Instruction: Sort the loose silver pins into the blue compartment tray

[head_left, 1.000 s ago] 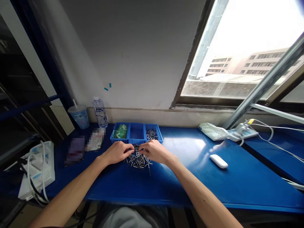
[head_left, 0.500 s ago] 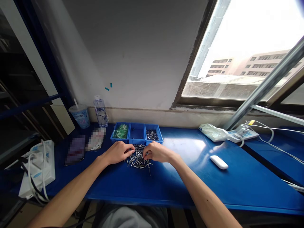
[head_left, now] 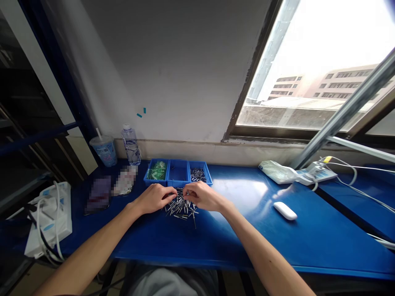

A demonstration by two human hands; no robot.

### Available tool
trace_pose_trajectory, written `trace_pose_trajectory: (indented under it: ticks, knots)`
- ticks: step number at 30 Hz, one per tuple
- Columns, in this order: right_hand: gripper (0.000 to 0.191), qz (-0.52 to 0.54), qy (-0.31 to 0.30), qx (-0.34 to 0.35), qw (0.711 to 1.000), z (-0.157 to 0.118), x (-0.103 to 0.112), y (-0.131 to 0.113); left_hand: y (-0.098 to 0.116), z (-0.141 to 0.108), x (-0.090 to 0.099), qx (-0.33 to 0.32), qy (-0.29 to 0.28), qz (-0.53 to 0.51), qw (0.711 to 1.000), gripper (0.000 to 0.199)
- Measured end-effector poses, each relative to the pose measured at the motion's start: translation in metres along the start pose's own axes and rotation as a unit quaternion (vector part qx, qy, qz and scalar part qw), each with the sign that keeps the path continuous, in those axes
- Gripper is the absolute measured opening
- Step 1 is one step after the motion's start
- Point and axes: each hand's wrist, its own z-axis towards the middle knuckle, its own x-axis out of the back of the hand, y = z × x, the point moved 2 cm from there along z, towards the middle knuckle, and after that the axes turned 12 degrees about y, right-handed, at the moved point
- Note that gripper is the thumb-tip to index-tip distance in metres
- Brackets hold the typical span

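A loose pile of thin metal pins that look like blind rivets (head_left: 180,209) lies on the blue table between my hands. At its left edge, my left hand (head_left: 156,198) has thumb and forefinger pinched together over the pins. My right hand (head_left: 202,196) bends in from the right, its fingertips pinched close to the left ones. What either pinch holds is too small to make out. Just behind are three joined blue bins: the left bin (head_left: 145,177) has green-looking pieces, the middle bin (head_left: 178,169) shows its dark bottom, and the right bin (head_left: 210,177) contains short dark metal pieces.
A water bottle (head_left: 131,146) and a lidded cup (head_left: 104,151) stand at the back left. Power strips with cables lie at the far left (head_left: 51,222) and far right (head_left: 322,174). A white case (head_left: 285,211) and a plastic packet (head_left: 277,172) are on the right.
My right hand has lifted slightly out of the pile and shifted left, bringing its fingertips nearer the left hand's. My left hand has barely moved.
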Motion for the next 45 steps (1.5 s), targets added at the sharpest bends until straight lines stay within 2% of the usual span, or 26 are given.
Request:
trace_pose_trajectory:
  ticks: [6,12,17,24,27,31,45]
  knots:
    - [0.013,-0.070,0.107,0.081,0.988,-0.001,-0.017,-0.010,0.001,0.000,0.000,-0.006,0.025,-0.047,0.999,0.026]
    - [0.022,-0.106,0.160,0.148,0.970,-0.003,-0.027,-0.011,0.004,0.000,0.000,-0.032,0.057,-0.065,0.996,0.030]
    - [0.021,-0.099,0.165,0.128,0.973,-0.002,-0.029,-0.011,0.003,0.000,0.000,-0.053,0.085,-0.055,0.993,0.023]
    - [0.028,-0.113,0.182,0.109,0.971,0.000,-0.029,-0.007,0.004,0.000,0.005,-0.034,0.111,-0.073,0.991,0.010]
    - [0.022,-0.120,0.179,0.122,0.969,0.001,-0.031,-0.003,0.005,-0.001,0.006,-0.025,0.115,-0.083,0.990,0.011]
    - [0.025,-0.118,0.176,0.137,0.968,0.001,-0.034,-0.001,0.005,-0.001,0.005,-0.019,0.108,-0.092,0.990,0.013]
    - [0.013,-0.107,0.190,0.111,0.970,0.001,-0.034,-0.006,0.001,0.001,0.005,0.002,0.108,-0.057,0.992,0.022]
